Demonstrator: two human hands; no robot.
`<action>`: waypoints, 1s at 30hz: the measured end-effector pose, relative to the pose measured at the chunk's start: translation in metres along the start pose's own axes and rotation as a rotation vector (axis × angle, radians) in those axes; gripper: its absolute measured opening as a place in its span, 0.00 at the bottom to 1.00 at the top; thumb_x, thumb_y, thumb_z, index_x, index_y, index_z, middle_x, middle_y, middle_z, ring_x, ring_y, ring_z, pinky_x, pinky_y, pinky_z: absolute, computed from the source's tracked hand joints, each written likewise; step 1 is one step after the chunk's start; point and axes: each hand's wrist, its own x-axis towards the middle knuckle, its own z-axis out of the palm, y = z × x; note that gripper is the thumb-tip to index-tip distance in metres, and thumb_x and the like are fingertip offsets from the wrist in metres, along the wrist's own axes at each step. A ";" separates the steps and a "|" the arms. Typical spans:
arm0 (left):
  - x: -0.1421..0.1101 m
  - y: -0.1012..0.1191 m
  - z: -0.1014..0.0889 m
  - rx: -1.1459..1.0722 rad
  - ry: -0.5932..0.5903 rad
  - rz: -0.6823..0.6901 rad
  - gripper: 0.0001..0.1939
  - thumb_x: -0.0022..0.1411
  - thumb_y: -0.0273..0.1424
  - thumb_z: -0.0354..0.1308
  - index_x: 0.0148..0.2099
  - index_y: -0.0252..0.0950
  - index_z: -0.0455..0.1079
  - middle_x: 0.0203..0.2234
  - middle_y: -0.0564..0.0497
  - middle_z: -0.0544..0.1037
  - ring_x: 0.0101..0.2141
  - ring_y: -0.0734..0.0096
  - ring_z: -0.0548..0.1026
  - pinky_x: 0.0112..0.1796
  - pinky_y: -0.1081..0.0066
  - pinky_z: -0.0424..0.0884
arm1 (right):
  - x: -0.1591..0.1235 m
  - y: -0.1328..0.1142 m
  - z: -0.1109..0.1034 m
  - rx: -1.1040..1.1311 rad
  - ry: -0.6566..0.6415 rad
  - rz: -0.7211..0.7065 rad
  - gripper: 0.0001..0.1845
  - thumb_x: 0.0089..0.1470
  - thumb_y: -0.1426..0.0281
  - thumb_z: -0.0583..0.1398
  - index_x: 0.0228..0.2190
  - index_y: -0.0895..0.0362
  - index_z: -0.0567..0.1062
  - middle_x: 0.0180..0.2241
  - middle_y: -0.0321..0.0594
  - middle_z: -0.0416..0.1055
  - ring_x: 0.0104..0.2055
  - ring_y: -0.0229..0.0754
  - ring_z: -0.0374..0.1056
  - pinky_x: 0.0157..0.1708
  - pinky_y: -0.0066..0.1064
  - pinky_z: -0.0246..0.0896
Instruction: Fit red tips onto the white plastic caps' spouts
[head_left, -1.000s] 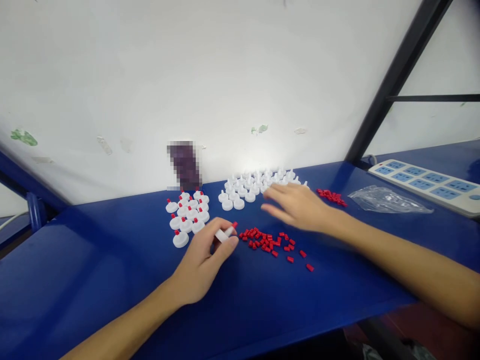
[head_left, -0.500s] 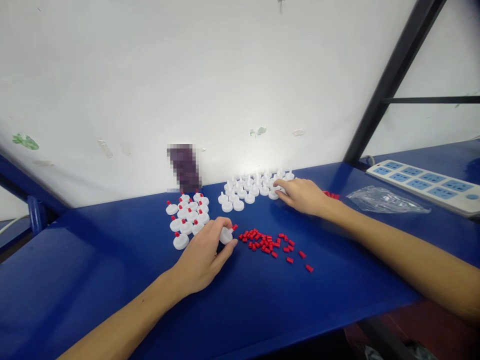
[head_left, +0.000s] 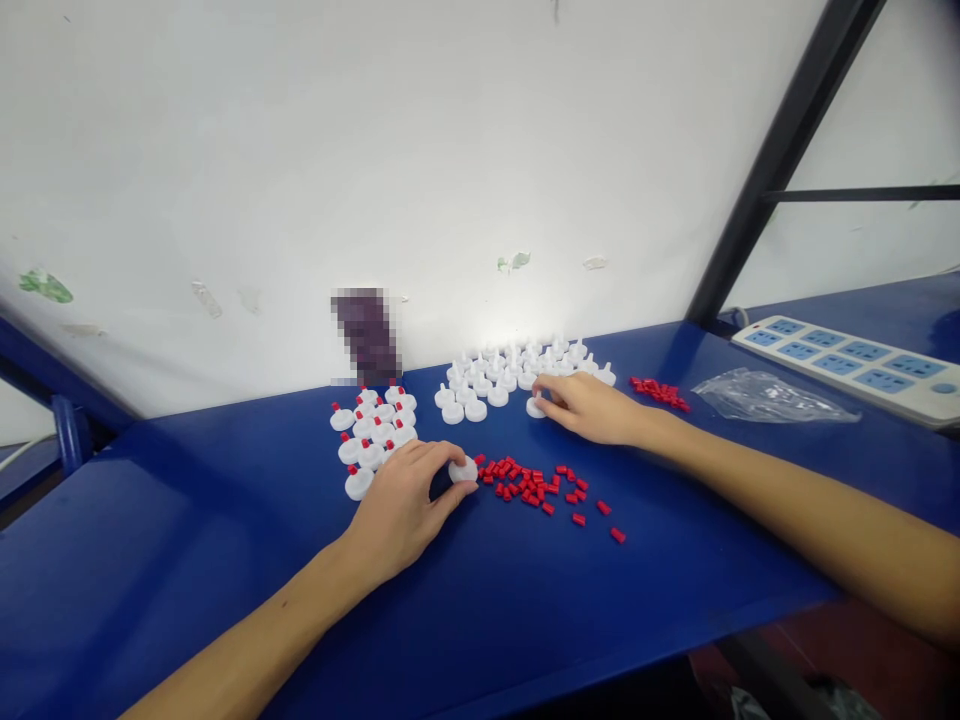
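Note:
Between thumb and fingers, my left hand grips a white nozzle cap lying tilted. A red tip shows at its far side, close to the scattered red tips. My right hand pinches another white nozzle cap by its spout, at the front of a cluster of upright white caps with bare spouts. Behind my left hand stands a group of white caps with red tips on their spouts; my fingers partly cover that group.
A second heap of red tips lies beyond my right wrist, beside a clear plastic bag. Farther right is a white power strip. A blurred dark panel leans at the wall. Black metal framing rises at right.
My left hand has shifted slightly right and turned its cap, bringing the tip near the red pile. My right hand has drawn a white cap slightly toward me from the cluster.

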 end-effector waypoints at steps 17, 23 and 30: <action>0.001 0.005 -0.004 0.239 -0.040 0.398 0.07 0.68 0.23 0.48 0.42 0.37 0.67 0.44 0.46 0.74 0.48 0.61 0.70 0.50 0.59 0.62 | -0.002 0.003 0.002 0.139 -0.044 -0.057 0.10 0.64 0.66 0.49 0.41 0.57 0.67 0.26 0.37 0.69 0.27 0.40 0.64 0.28 0.30 0.51; 0.000 0.008 -0.004 0.227 -0.163 0.341 0.08 0.69 0.26 0.47 0.45 0.38 0.67 0.41 0.48 0.75 0.44 0.63 0.72 0.53 0.56 0.59 | -0.002 0.003 0.005 0.154 -0.027 -0.068 0.10 0.64 0.65 0.49 0.40 0.57 0.67 0.26 0.38 0.69 0.26 0.39 0.63 0.27 0.29 0.51; -0.001 0.005 -0.001 0.330 -0.089 0.107 0.09 0.68 0.31 0.47 0.44 0.35 0.68 0.39 0.44 0.72 0.40 0.57 0.71 0.42 0.57 0.67 | 0.000 0.001 0.010 0.195 0.062 -0.119 0.08 0.62 0.69 0.52 0.37 0.57 0.71 0.25 0.37 0.69 0.26 0.38 0.63 0.28 0.29 0.52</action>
